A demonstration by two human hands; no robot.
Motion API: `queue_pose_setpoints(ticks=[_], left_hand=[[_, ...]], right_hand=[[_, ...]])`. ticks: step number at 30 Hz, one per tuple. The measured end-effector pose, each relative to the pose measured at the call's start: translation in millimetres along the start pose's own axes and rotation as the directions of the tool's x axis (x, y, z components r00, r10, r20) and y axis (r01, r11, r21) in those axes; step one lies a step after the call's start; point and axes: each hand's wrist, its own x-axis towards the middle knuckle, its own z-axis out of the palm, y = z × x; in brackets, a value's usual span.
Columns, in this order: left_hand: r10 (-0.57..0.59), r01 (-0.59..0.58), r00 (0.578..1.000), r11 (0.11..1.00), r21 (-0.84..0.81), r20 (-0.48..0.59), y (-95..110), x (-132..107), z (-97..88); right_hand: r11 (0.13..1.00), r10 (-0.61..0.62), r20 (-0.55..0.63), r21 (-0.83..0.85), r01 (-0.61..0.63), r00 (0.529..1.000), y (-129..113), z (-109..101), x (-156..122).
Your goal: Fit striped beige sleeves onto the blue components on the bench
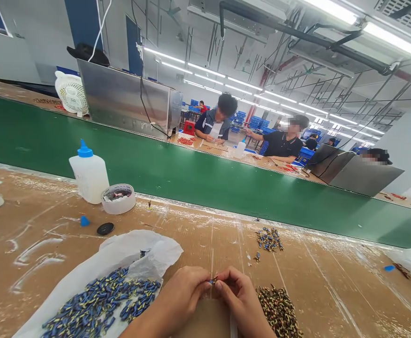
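Near the bottom centre, my left hand [186,293] and my right hand [239,298] meet fingertip to fingertip. Both are closed in a pinch around a tiny blue and brown piece [213,281], mostly hidden by the fingers. Left of my hands, many small blue and yellow pieces [96,295] lie heaped on a white plastic bag [156,241]. Beside my right wrist is a pile of small brown, black and yellowish pieces [279,310]. Farther up, a smaller pile of blue and yellow-brown pieces [269,239] lies on the table.
A white bottle with a blue cap [89,173] stands beside a tape roll [118,199] holding scraps. A blue cap [84,220] and black disc [105,228] lie nearby. Beyond the brown tabletop [332,281] runs a green conveyor belt [177,173], with people [216,122] seated across it.
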Motion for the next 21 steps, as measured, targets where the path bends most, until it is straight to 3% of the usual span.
queue_pose_setpoints(ticks=[5, 8, 15, 21], left_hand=[[-0.059, 0.059, 0.998, 0.998, -0.023, -0.028, -5.8, -3.1, 8.7], [-0.118, 0.118, 0.993, 0.993, -0.006, -0.031, -7.2, -5.4, 14.0], [-0.063, 0.063, 0.998, 0.998, 0.011, -0.014, -1.0, -10.7, 14.9], [-0.059, 0.059, 0.998, 0.998, 0.013, -0.015, 2.6, -9.3, 8.3]], right_hand=[[0.999, -0.035, 0.067, 0.002, 0.035, 0.997, 6.2, 1.9, -1.5], [0.992, -0.08, 0.112, -0.083, 0.09, 0.99, 8.4, 2.4, -2.9], [0.942, -0.104, 0.119, -0.307, 0.136, 0.987, 13.0, 1.3, -7.9], [0.964, -0.093, 0.116, -0.238, 0.119, 0.989, 6.8, 3.0, -9.0]])
